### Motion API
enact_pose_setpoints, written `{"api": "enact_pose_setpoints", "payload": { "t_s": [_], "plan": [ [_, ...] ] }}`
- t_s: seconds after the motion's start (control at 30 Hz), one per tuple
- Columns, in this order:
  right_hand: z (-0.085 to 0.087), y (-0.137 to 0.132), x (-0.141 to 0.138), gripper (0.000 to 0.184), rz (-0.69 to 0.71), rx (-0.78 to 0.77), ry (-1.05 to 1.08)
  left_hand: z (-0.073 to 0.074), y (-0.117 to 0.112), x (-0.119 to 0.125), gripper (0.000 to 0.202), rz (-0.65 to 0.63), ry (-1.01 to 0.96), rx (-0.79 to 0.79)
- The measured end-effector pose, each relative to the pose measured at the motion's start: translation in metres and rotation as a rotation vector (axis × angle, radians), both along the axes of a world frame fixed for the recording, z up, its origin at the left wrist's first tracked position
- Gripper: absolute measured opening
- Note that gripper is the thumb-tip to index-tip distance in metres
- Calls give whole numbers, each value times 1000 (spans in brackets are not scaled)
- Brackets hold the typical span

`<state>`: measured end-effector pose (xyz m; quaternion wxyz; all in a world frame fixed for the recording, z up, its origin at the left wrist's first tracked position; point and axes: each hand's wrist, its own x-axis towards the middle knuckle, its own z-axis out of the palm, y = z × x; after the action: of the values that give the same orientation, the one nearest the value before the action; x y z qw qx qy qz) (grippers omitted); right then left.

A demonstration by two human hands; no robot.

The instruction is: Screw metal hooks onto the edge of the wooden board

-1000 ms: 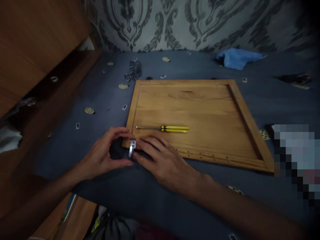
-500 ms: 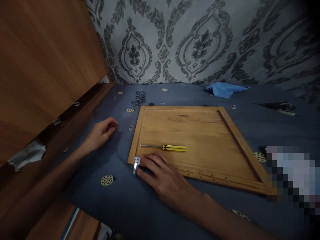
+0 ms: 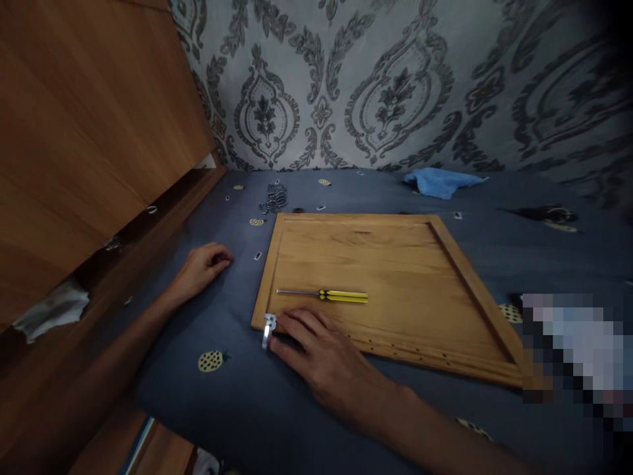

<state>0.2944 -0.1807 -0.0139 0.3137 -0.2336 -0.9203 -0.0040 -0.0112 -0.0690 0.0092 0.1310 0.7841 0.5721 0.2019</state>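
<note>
My right hand (image 3: 329,363) grips a shiny metal hook (image 3: 268,332) between thumb and fingers, at the near left corner of a framed wooden panel (image 3: 395,264). The hook's plate with holes sits against the panel's edge and its curved part hangs below. On the panel, just beyond those fingers, lies a yellow and black screwdriver (image 3: 342,296), its tip pointing left. My left hand (image 3: 200,269) rests on the dark blue sheet left of the panel, fingers curled together; whatever is in them, if anything, is hidden.
A cluster of metal hooks (image 3: 275,196) lies on the sheet behind the panel. Farther back are a blue cloth (image 3: 442,182) and a dark object (image 3: 546,213). A wooden cabinet (image 3: 99,99) stands at left, with a patterned wall behind. Small holes line the panel's near edge.
The view has shifted slightly. My left hand has lowered a little onto the sheet; my right hand keeps the hook at the same corner.
</note>
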Motion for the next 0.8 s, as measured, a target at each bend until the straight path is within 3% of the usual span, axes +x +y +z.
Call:
{"api": "enact_pose_setpoints", "payload": {
  "t_s": [0.6, 0.8],
  "plan": [
    [-4, 2, 0, 21, -1, 41, -32, 2, 4, -6, 25, -96, 160, 90],
    [-4, 1, 0, 24, 7, 55, -17, 10, 0, 0, 24, -30, 134, 66]
  ]
}}
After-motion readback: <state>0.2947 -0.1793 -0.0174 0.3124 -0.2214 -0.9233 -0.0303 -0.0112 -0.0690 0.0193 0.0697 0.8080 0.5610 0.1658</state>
